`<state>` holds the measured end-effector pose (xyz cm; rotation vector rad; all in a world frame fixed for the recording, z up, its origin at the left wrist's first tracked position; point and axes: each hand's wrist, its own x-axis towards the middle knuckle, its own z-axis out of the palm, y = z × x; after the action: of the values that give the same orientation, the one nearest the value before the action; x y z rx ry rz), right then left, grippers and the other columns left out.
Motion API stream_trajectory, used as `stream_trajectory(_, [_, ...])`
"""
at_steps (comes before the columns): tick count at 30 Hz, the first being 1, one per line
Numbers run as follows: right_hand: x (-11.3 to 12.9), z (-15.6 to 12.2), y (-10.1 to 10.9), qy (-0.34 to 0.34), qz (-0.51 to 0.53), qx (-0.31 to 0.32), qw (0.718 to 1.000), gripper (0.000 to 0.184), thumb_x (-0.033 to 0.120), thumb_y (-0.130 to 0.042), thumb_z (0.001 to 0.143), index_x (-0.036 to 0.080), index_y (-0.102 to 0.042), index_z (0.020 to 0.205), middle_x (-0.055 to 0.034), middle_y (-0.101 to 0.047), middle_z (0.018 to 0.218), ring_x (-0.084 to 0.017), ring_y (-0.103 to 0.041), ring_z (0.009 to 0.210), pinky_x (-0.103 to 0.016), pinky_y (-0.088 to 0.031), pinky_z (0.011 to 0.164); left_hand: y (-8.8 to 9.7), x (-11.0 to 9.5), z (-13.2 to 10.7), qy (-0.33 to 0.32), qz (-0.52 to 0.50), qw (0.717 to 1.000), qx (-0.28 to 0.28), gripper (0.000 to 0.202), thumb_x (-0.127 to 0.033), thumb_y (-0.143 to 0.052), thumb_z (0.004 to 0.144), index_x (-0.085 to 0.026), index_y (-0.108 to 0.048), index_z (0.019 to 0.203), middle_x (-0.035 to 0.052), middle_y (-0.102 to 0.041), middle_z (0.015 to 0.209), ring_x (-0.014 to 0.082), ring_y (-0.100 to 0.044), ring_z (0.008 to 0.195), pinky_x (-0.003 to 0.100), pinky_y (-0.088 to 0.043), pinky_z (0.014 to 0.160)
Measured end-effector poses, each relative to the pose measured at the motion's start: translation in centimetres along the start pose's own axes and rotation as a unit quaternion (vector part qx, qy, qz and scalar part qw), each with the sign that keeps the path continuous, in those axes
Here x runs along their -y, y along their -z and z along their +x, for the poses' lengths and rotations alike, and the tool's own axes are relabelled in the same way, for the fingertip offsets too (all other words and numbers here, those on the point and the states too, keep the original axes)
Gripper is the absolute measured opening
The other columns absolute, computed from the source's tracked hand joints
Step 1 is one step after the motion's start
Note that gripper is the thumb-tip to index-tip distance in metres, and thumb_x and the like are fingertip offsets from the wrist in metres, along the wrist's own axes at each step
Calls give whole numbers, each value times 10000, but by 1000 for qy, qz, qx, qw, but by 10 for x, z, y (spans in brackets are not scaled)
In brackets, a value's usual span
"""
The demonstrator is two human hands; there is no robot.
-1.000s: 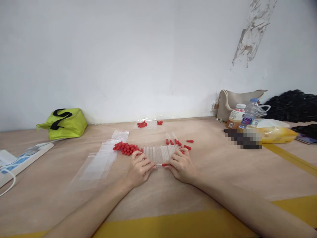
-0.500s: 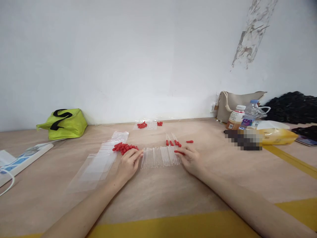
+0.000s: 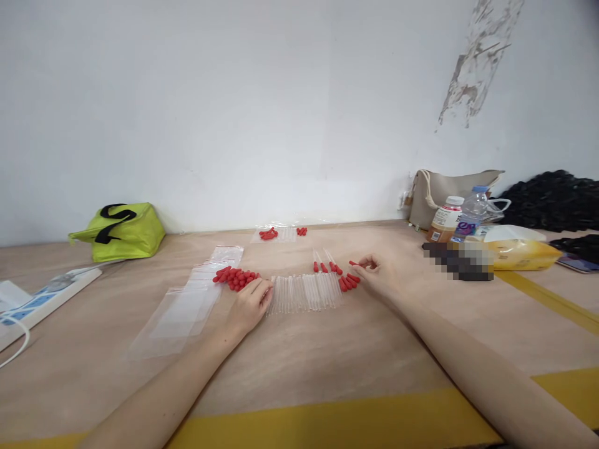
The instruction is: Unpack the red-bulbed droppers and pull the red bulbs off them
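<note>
A row of clear glass tubes (image 3: 304, 292) lies side by side on the wooden table. My left hand (image 3: 250, 305) rests at the row's left end, fingers curled against the tubes, just below a heap of red rubber caps (image 3: 234, 278). My right hand (image 3: 379, 274) is past the row's right end, its fingertips pinched on a single red cap (image 3: 354, 263). A few more red caps (image 3: 349, 281) lie beside it. Capped tubes (image 3: 326, 264) lie just behind the row.
Clear zip bags (image 3: 187, 305) lie left of the tubes, and another bag with red caps (image 3: 278, 234) lies by the wall. A green bag (image 3: 119, 231) and power strip (image 3: 42, 298) are far left. Bottles (image 3: 449, 218), a beige bag and yellow packet (image 3: 524, 254) are right.
My right hand moved from the front of the tube row to its right end and out to a loose red cap. My left hand shifted to the row's left end.
</note>
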<state>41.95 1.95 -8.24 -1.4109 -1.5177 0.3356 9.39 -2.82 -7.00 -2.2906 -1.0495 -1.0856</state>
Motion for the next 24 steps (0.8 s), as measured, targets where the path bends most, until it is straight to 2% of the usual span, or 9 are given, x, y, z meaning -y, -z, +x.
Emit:
stream_trajectory(5, [8, -3, -4, 50, -87, 42, 994, 211, 405, -569, 669, 200, -596, 711, -16, -637, 735, -155, -547, 697, -283, -382, 666, -1, 3, -5, -1, -23, 998, 50, 111, -229, -471, 830, -169, -557, 866, 40, -613, 809, 131, -575, 717, 239, -464, 652])
stream_trajectory(11, [17, -7, -1, 52, -173, 63, 982, 188, 420, -571, 678, 239, -623, 679, -1, -654, 812, -189, -536, 810, -350, -321, 787, 3, 6, -3, 35, -39, 995, 85, 346, -457, -587, 729, -179, -575, 934, 57, -638, 864, 195, -571, 814, 340, -448, 753])
stream_trajectory(14, [17, -9, -2, 43, -171, 52, 983, 207, 428, -542, 702, 240, -626, 682, -1, -654, 827, -187, -538, 830, -336, -321, 788, 5, 5, -1, 38, -30, 993, 104, 467, -549, -612, 653, -184, -587, 944, 64, -642, 883, 225, -563, 852, 386, -420, 800])
stream_trajectory(17, [17, -7, -4, 6, -146, 46, 988, 201, 399, -503, 731, 237, -622, 719, 4, -654, 793, -163, -556, 791, -288, -348, 732, 5, 4, -2, 52, -29, 990, 128, 551, -600, -614, 606, -194, -587, 978, 67, -635, 917, 239, -550, 891, 397, -403, 823])
stream_trajectory(21, [26, 4, -6, -43, -170, 94, 980, 201, 405, -526, 706, 233, -628, 731, 0, -656, 784, -159, -573, 767, -273, -355, 698, 6, 4, -3, 61, -36, 986, 152, 621, -627, -610, 585, -198, -568, 1033, 71, -612, 987, 248, -518, 961, 401, -375, 863])
stream_trajectory(24, [38, 17, -9, -67, -220, 133, 964, 291, 491, -557, 662, 210, -627, 687, -27, -654, 746, -178, -578, 750, -283, -364, 689, 11, 5, -2, 53, -41, 983, 171, 688, -641, -605, 575, -206, -527, 1103, 82, -573, 1086, 262, -472, 1041, 408, -337, 903])
